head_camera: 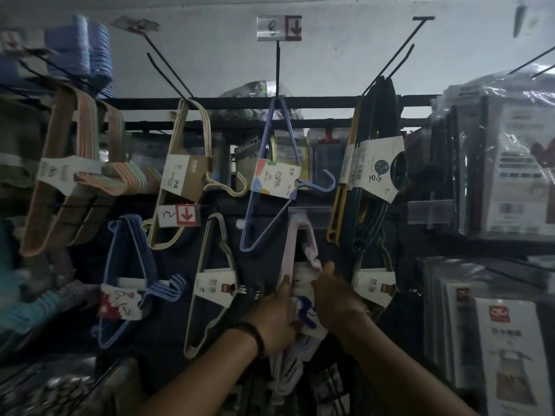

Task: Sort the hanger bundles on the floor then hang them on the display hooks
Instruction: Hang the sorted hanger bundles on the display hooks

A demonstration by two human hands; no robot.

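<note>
Head view is dim and soft, and the left edge smears into blur, so the stacked hangers [75, 163] there read only as orange and pale bands. Packaged goods [504, 163] on the right are wrapped in glossy film; their print cannot be read, and the frame cuts them off.

At lower centre, the pink hanger bundle [289, 247] stands nearly upright against the dark display panel [261, 265]. Its top meets a clear tag strip [309, 216], which covers the hook end, so I cannot tell whether the bundle is on the hook or only held up to it. The bundle's lower part drops behind both hands and fades into shadow. Its white label [304, 313] with purple marks shows only as a sliver between the hands.

The left hand [277, 316], with a dark band [255, 334] on the wrist, has its fingers curled round the bundle's left arm, thumb lying up along the pink bar. The right hand [333, 298] grips the bundle's right side just beside the label, thumb raised, its fingers wrapped out of sight behind. Both hands are closed firmly on the bundle and nearly touch each other.

Just above hangs a purple hanger bundle [267, 187] with a colourful card, a cream bundle [192, 163] to its left and a dark green bundle [375, 175] to its right. A thin beige bundle [210, 283] hangs beside the left hand.
</note>
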